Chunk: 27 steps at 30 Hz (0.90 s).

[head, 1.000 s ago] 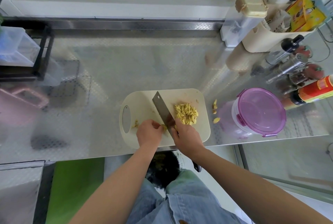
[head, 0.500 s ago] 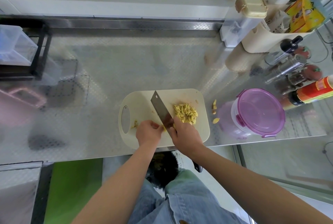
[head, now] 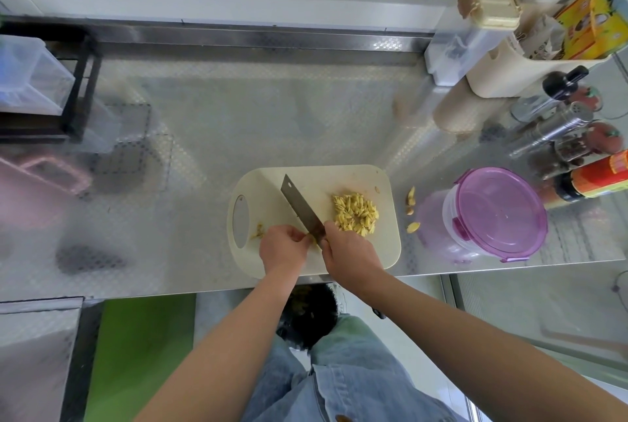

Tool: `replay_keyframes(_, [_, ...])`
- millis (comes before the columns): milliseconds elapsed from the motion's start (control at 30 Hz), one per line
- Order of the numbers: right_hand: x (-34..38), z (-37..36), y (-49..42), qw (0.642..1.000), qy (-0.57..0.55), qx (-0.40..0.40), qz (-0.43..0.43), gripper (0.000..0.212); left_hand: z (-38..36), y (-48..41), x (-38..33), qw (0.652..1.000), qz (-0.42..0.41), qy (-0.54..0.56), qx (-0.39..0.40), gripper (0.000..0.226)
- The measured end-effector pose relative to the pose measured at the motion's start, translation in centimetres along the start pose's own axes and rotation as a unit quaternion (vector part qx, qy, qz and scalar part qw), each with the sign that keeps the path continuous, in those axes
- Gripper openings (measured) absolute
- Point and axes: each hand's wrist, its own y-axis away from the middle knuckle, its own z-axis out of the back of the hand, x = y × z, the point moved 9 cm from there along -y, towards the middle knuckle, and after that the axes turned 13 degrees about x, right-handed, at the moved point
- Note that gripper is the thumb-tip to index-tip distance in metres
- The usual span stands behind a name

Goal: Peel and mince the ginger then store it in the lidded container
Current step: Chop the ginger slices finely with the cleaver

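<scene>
A cream cutting board (head: 272, 183) lies at the front edge of the steel counter. On its right half is a pile of cut yellow ginger (head: 355, 213). My right hand (head: 350, 253) grips the handle of a cleaver (head: 299, 205), whose blade points away to the upper left. My left hand (head: 283, 248) pinches a small piece of ginger against the blade's left side; the piece is mostly hidden by my fingers. A clear round container with a purple lid (head: 499, 214), shut, stands to the right of the board.
A few ginger scraps (head: 411, 204) lie between board and container, and small bits (head: 259, 230) sit near the board's handle hole. Bottles and spice shakers (head: 560, 126) crowd the right side. A black rack with a clear bin (head: 30, 78) stands at the left.
The hands, cleaver and ginger pile stay nearly in place; only slight shifts of the blade and the view appear.
</scene>
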Motion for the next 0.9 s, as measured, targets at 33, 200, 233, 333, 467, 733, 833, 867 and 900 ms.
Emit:
replay_keyframes(33, [0.0, 0.0, 0.1, 1.0, 0.003, 0.0, 0.001, 0.012, -0.1, 0.0, 0.1, 1.0, -0.002, 0.001, 0.002, 0.01])
replay_keyframes(200, [0.2, -0.2, 0.1, 1.0, -0.004, 0.002, 0.0, 0.009, -0.1, -0.2, 0.1, 1.0, -0.001, 0.004, 0.012, 0.012])
replay_keyframes(233, [0.3, -0.1, 0.1, 1.0, -0.004, 0.006, -0.002, 0.008, -0.1, -0.2, 0.1, 1.0, 0.0, 0.004, 0.011, 0.013])
replay_keyframes(333, [0.3, 0.0, 0.0, 1.0, 0.005, 0.016, -0.003, 0.005, -0.1, 0.0, 0.0, 1.0, 0.002, 0.003, 0.007, 0.012])
replay_keyframes(467, [0.5, 0.0, 0.0, 1.0, 0.015, 0.012, 0.0, 0.006, -0.1, 0.0, 0.0, 1.0, 0.007, 0.003, 0.012, 0.014])
replay_keyframes(733, [0.6, -0.7, -0.8, 1.0, 0.018, 0.008, 0.003, 0.011, -0.1, -0.2, 0.1, 1.0, 0.014, 0.005, 0.024, 0.018])
replay_keyframes(833, [1.0, -0.1, -1.5, 1.0, 0.01, 0.007, 0.003, 0.011, 0.0, -0.1, 0.0, 1.0, 0.008, 0.006, 0.02, 0.024])
replay_keyframes(867, [1.1, 0.1, -1.8, 1.0, 0.005, 0.006, 0.007, 0.01, 0.0, -0.1, 0.0, 1.0, 0.005, 0.012, 0.019, 0.026])
replay_keyframes(900, [1.2, 0.3, -2.1, 1.0, -0.001, 0.005, 0.01, 0.009, 0.0, 0.0, 0.0, 1.0, 0.003, 0.017, 0.019, 0.028])
